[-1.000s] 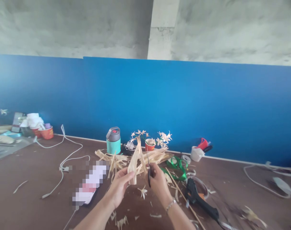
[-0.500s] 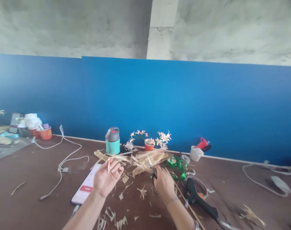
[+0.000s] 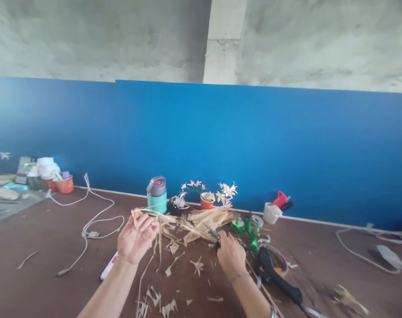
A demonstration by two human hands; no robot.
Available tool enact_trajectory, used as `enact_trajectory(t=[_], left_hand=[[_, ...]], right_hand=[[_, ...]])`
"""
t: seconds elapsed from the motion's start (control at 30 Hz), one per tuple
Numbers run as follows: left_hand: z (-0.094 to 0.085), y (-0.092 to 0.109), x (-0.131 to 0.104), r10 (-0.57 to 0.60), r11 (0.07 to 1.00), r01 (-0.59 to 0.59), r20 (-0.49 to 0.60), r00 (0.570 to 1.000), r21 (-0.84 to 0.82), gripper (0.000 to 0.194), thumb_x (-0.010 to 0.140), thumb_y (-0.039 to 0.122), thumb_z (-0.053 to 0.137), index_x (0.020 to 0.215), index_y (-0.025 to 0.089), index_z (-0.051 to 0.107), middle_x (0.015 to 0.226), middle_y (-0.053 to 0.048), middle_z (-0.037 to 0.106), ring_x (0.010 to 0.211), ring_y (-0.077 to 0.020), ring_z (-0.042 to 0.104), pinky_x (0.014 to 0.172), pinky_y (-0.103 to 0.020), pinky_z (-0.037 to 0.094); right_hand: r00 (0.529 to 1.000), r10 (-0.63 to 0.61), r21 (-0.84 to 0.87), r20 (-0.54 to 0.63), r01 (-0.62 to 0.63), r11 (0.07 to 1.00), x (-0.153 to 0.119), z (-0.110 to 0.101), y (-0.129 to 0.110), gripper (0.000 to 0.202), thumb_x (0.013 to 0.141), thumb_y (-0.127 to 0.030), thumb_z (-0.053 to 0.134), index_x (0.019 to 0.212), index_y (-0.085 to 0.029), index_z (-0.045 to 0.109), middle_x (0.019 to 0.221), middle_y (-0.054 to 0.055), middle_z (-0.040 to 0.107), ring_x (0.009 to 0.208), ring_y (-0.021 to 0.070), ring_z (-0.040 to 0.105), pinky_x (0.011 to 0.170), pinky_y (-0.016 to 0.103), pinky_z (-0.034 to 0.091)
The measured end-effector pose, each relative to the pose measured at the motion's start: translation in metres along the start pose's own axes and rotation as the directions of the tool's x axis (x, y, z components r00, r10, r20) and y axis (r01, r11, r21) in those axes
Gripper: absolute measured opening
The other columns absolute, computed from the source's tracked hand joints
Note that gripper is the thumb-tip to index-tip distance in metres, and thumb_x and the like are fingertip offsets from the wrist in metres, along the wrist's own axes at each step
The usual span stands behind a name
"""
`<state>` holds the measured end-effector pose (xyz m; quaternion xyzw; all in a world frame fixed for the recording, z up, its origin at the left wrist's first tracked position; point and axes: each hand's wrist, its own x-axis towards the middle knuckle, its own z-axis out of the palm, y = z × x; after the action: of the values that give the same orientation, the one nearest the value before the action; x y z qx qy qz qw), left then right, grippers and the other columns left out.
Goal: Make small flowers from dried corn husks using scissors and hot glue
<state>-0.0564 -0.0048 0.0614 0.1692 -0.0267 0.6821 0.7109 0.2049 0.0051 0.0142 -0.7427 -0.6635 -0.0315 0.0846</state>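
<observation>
Pale dried strips are piled in the far middle of the desk, just past both hands, as seen from the head cam. Left hand is up off the desk, palm showing, fingers curled in with a thin strip pinched at the tips. Right hand has its fingers wrapped around some scissors, blades pointing far and left over the pile; can't tell if they're fully closed. Loose star-shaped flower lies between the hands, with cut scraps on the near side. Far side of the pile: teal bottle on the left, red cup with pale flowers right by it. Green ribbon and a black glue gun sit off to the right, and a phone is partly hidden by the left arm.
</observation>
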Motion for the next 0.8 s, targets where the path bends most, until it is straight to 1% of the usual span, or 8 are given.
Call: enact_trajectory(t=[0.23, 0.33, 0.43, 0.5, 0.57, 0.67, 0.73, 0.8], left_hand=[[-0.002, 0.001, 0.003, -0.01, 0.979, 0.018, -0.038, 0.999, 0.205, 0.01, 0.066, 0.016, 0.072, 0.065, 0.019, 0.062, 0.055, 0.007, 0.051, 0.048, -0.005, 0.047, 0.062, -0.024, 0.045], [-0.006, -0.02, 0.001, 0.004, 0.871, 0.08, -0.171, 0.985, 0.484, 0.012, 0.064, 0.02, 0.075, 0.072, 0.015, 0.067, 0.071, -0.001, 0.064, 0.065, -0.0118, 0.056, 0.064, -0.025, 0.046], [-0.008, -0.042, -0.003, -0.025, 0.734, 0.137, -0.174, 0.984, 0.666, 0.015, 0.069, 0.022, 0.071, 0.08, 0.013, 0.07, 0.075, -0.004, 0.066, 0.069, -0.0124, 0.055, 0.066, -0.023, 0.044], [-0.009, -0.052, -0.006, -0.016, 0.661, 0.126, -0.154, 0.988, 0.74, 0.013, 0.071, 0.024, 0.069, 0.078, 0.013, 0.069, 0.071, -0.003, 0.064, 0.065, -0.0106, 0.053, 0.065, -0.022, 0.042], [-0.01, -0.058, -0.009, 0.021, 0.624, 0.116, -0.165, 0.986, 0.773, 0.013, 0.071, 0.025, 0.069, 0.077, 0.014, 0.069, 0.071, -0.002, 0.064, 0.066, -0.011, 0.053, 0.066, -0.022, 0.042], [-0.008, -0.061, -0.012, 0.047, 0.637, 0.124, -0.199, 0.979, 0.761, 0.011, 0.069, 0.024, 0.07, 0.075, 0.015, 0.068, 0.068, -0.001, 0.064, 0.066, -0.0119, 0.055, 0.066, -0.022, 0.043], [-0.006, -0.061, -0.013, 0.053, 0.672, 0.117, -0.204, 0.978, 0.731, 0.01, 0.068, 0.023, 0.07, 0.073, 0.015, 0.067, 0.066, -0.001, 0.063, 0.065, -0.012, 0.055, 0.066, -0.023, 0.044], [-0.005, -0.061, -0.013, 0.071, 0.703, 0.092, -0.198, 0.978, 0.705, 0.01, 0.067, 0.022, 0.071, 0.073, 0.015, 0.066, 0.067, 0.0, 0.063, 0.064, -0.0113, 0.055, 0.065, -0.022, 0.044]], right_hand=[[0.999, 0.024, 0.007, -0.026, -0.024, 1.0, -0.001, 0.001, 0.001, 0.028, 0.076, -0.007, 0.046, 0.099, -0.016, 0.057, 0.089, 0.013, 0.064, 0.085, 0.0252, 0.061, 0.066, 0.03, 0.039], [0.987, -0.023, 0.078, -0.162, 0.036, 0.996, -0.002, -0.001, -0.004, 0.033, 0.072, -0.012, 0.054, 0.104, -0.015, 0.057, 0.093, 0.012, 0.062, 0.093, 0.0273, 0.056, 0.075, 0.033, 0.039], [0.959, -0.061, 0.302, -0.278, 0.148, 0.942, -0.003, -0.007, -0.012, 0.033, 0.072, -0.014, 0.053, 0.104, -0.016, 0.056, 0.095, 0.01, 0.062, 0.094, 0.0254, 0.053, 0.08, 0.032, 0.037], [0.967, -0.04, 0.543, -0.251, 0.175, 0.821, -0.005, -0.013, -0.019, 0.024, 0.075, -0.02, 0.052, 0.099, -0.017, 0.057, 0.087, 0.007, 0.061, 0.084, 0.0224, 0.054, 0.073, 0.03, 0.039], [0.992, -0.076, 0.804, -0.1, 0.126, 0.581, -0.009, -0.018, -0.027, 0.021, 0.077, -0.031, 0.053, 0.093, -0.018, 0.057, 0.075, 0.002, 0.059, 0.069, 0.018, 0.053, 0.062, 0.027, 0.038], [0.926, -0.372, 0.989, 0.063, -0.008, 0.146, -0.016, -0.02, -0.037, 0.034, 0.07, -0.046, 0.063, 0.087, -0.017, 0.057, 0.072, -0.001, 0.057, 0.065, 0.014, 0.051, 0.059, 0.024, 0.038], [0.857, -0.497, 0.991, 0.134, -0.131, 0.041, -0.021, -0.02, -0.041, 0.042, 0.065, -0.05, 0.068, 0.088, -0.016, 0.057, 0.074, -0.001, 0.057, 0.066, 0.0133, 0.052, 0.059, 0.023, 0.038], [0.803, -0.56, 0.976, 0.205, -0.214, 0.05, -0.026, -0.022, -0.043, 0.046, 0.064, -0.052, 0.069, 0.09, -0.016, 0.057, 0.074, 0.0, 0.059, 0.065, 0.013, 0.053, 0.055, 0.022, 0.037]])
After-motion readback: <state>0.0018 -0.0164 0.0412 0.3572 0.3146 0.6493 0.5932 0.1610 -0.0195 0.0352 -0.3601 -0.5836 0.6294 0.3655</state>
